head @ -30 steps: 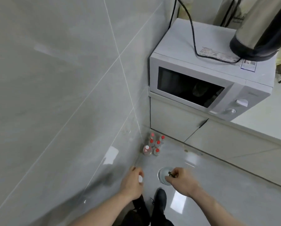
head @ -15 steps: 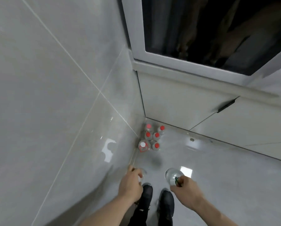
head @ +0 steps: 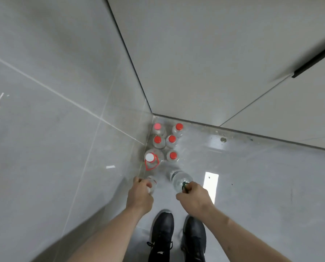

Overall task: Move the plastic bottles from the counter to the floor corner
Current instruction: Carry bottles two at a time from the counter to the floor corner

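Observation:
Several clear plastic bottles with red caps [head: 165, 140] stand in the floor corner where the tiled wall meets the cabinet. A larger bottle with a white cap and red handle ring [head: 150, 158] stands at the front left of the group. My left hand [head: 140, 193] grips a small clear bottle with a white cap [head: 152, 183] by its top, low beside the wall. My right hand [head: 192, 195] grips a clear bottle with a dark green cap [head: 179, 179] at its neck, just in front of the group.
The grey tiled wall [head: 54, 110] runs along the left. White cabinet doors [head: 214, 63] with a dark handle [head: 314, 60] close the back. Glossy grey floor [head: 261, 186] stretches to the right. My black shoes [head: 162, 237] stand just behind my hands.
The view has dropped from the microwave level to close above the floor corner. Both hands with their bottles have come lower and nearer to the group of bottles.

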Demonstrator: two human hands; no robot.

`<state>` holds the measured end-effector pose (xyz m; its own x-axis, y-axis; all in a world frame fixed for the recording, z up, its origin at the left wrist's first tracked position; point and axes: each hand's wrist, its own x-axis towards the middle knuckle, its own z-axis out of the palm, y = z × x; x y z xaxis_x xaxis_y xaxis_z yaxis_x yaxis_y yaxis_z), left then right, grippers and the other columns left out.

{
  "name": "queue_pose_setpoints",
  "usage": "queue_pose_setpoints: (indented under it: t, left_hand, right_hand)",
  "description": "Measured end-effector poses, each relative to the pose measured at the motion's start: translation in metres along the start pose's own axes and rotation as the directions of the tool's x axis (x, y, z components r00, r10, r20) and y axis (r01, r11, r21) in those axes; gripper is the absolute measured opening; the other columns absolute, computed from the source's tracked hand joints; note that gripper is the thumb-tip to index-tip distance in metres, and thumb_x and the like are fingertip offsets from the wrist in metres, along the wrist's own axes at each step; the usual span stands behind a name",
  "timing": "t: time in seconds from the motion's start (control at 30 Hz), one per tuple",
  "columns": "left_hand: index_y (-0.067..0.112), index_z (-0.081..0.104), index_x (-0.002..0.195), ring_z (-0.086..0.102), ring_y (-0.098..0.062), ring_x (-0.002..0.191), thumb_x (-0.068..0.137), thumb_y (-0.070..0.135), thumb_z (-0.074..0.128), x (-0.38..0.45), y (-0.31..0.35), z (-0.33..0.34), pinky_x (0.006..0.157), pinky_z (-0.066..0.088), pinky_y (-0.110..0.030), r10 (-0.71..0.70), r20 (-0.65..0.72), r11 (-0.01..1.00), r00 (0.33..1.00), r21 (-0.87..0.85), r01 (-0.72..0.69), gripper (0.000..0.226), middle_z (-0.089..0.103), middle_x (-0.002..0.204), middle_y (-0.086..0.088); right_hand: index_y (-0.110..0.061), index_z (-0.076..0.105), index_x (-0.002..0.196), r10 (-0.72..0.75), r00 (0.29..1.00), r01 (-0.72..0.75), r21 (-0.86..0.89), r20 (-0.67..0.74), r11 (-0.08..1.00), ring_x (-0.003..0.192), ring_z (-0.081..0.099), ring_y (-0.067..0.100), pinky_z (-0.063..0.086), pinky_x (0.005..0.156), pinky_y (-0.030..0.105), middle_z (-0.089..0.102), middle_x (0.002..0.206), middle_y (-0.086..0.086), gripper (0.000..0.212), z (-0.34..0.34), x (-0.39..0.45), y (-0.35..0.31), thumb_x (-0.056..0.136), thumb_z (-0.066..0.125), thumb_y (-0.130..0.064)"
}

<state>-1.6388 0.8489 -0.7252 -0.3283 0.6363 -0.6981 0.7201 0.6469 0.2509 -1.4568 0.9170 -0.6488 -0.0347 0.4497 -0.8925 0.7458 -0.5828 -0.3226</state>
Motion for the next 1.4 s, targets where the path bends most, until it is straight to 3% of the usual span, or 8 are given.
queue_pose_setpoints:
  t: [0.13, 0.27, 0.57, 0.8, 0.97, 1.17, 1.27, 1.4]
  left_hand:
    - [0.025, 0.063, 0.107, 0.063, -0.032, 0.1, 0.085, 0.004, 0.058, 0.032, -0.008, 0.017, 0.084, 0.047, -0.032, 0.006, 0.007, 0.999, 1.0, 0.036, -0.006, 0.031, 0.043, 0.122, 0.001]
    - [0.021, 0.063, 0.112, 0.063, -0.032, 0.105, 0.08, 0.002, 0.06, 0.051, -0.012, 0.03, 0.087, 0.049, -0.034, 0.033, 0.0, 0.999, 0.999, 0.01, -0.033, 0.037, 0.045, 0.127, -0.001]
    - [0.021, 0.062, 0.122, 0.055, -0.024, 0.119, 0.081, 0.006, 0.054, 0.065, -0.015, 0.037, 0.092, 0.044, -0.026, 0.113, 0.054, 0.993, 0.992, 0.015, -0.114, 0.044, 0.05, 0.134, 0.0]
    - [0.027, 0.056, 0.133, 0.051, -0.016, 0.128, 0.082, 0.007, 0.061, 0.065, -0.021, 0.027, 0.1, 0.047, -0.026, 0.182, 0.093, 0.983, 0.979, -0.047, -0.178, 0.055, 0.039, 0.146, 0.009]
    - [0.014, 0.047, 0.146, 0.039, -0.017, 0.142, 0.082, -0.007, 0.051, 0.049, -0.024, 0.016, 0.107, 0.03, -0.015, 0.15, 0.117, 0.987, 0.982, -0.071, -0.143, 0.067, 0.033, 0.157, 0.003]
    - [0.017, 0.051, 0.144, 0.038, -0.017, 0.143, 0.083, -0.003, 0.053, 0.007, -0.039, -0.026, 0.113, 0.025, -0.018, 0.086, 0.023, 0.996, 0.996, -0.016, -0.085, 0.065, 0.037, 0.156, 0.002]
    - [0.018, 0.056, 0.139, 0.045, -0.019, 0.138, 0.079, -0.002, 0.052, -0.028, -0.039, -0.059, 0.117, 0.032, -0.027, 0.055, 0.047, 0.998, 0.997, -0.009, -0.055, 0.063, 0.041, 0.153, -0.001]
    - [0.023, 0.061, 0.13, 0.059, -0.021, 0.118, 0.077, 0.005, 0.05, -0.087, -0.027, -0.103, 0.101, 0.051, -0.037, -0.006, 0.047, 0.996, 0.999, -0.089, 0.01, 0.057, 0.052, 0.141, 0.001]
  right_hand:
    - [-0.018, 0.057, 0.079, -0.014, 1.0, 0.013, 0.055, 0.019, 0.998, 0.081, 0.071, 0.022, 0.053, 0.063, 0.027, 0.069, 0.089, 0.005, 0.002, 0.016, 0.027, -0.007, 0.08, 0.055, -0.017]
    - [-0.016, 0.058, 0.074, -0.058, 0.998, 0.055, 0.085, 0.033, 0.995, 0.091, 0.074, 0.032, 0.062, 0.084, 0.043, 0.073, 0.093, 0.012, 0.007, 0.029, 0.038, -0.021, 0.079, 0.054, -0.014]
    - [-0.005, 0.061, 0.095, -0.086, 0.994, 0.081, 0.094, 0.061, 0.992, 0.076, 0.055, 0.024, 0.047, 0.066, 0.032, 0.063, 0.085, 0.003, 0.015, 0.029, 0.035, -0.038, 0.086, 0.056, -0.015]
    - [-0.009, 0.064, 0.109, -0.145, 0.988, 0.143, 0.025, 0.063, 0.989, 0.096, 0.068, 0.032, 0.056, 0.083, 0.038, 0.073, 0.103, 0.009, 0.021, 0.042, 0.025, -0.04, 0.095, 0.052, -0.019]
    - [-0.021, 0.067, 0.119, -0.078, 0.993, 0.07, 0.081, 0.093, 0.994, 0.103, 0.068, 0.024, 0.056, 0.087, 0.032, 0.072, 0.116, 0.001, 0.031, 0.045, 0.033, -0.031, 0.092, 0.054, -0.013]
    - [-0.023, 0.068, 0.126, -0.022, 0.995, 0.015, 0.074, 0.102, 0.997, 0.117, 0.066, 0.023, 0.055, 0.102, 0.037, 0.07, 0.127, 0.0, 0.042, 0.03, 0.004, -0.012, 0.089, 0.052, -0.012]
    - [-0.02, 0.06, 0.137, -0.037, 0.996, 0.031, 0.074, 0.079, 0.997, 0.113, 0.065, 0.019, 0.055, 0.09, 0.028, 0.064, 0.136, -0.003, 0.047, 0.009, -0.042, -0.005, 0.092, 0.052, -0.009]
    - [-0.02, 0.05, 0.146, -0.059, 0.998, 0.058, 0.067, 0.021, 0.996, 0.085, 0.059, 0.017, 0.048, 0.071, 0.022, 0.054, 0.147, -0.001, 0.054, -0.026, -0.119, -0.003, 0.093, 0.051, -0.008]
